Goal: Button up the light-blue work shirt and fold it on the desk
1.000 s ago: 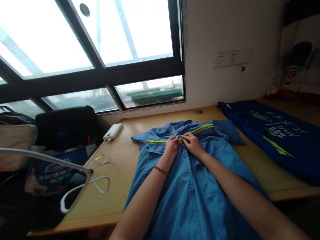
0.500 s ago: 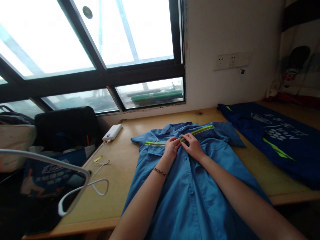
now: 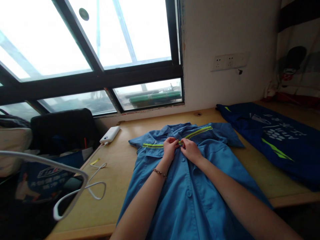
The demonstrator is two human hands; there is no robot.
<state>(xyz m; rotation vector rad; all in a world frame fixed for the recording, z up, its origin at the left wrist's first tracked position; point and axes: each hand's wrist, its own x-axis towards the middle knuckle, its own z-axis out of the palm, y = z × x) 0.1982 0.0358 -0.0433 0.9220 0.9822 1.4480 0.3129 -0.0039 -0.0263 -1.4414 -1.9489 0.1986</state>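
Observation:
A blue short-sleeved work shirt (image 3: 165, 186) lies front up on the wooden table (image 3: 120, 160), its collar toward the window. Yellow-green reflective strips (image 3: 153, 146) cross its chest. My left hand (image 3: 170, 148), with a beaded bracelet at the wrist, pinches the shirt's front edge at the strip. Close beside it, my right hand (image 3: 190, 150) pinches the same placket from the other side. Their fingertips nearly meet and hide the cloth between them. Below the hands, one button (image 3: 183, 159) and a lower button (image 3: 189, 193) show along the placket.
A dark blue printed garment (image 3: 280, 140) lies at the right of the table. At left are a white power bank (image 3: 110, 134) with a cable (image 3: 96, 190), and a white curved bar (image 3: 50, 159) in the foreground. Bags (image 3: 50, 176) stand beyond the table's left edge.
The fingers of my right hand have curled in from a more spread pose to a pinch at the placket. The whole view has shifted slightly; the shirt stays in place.

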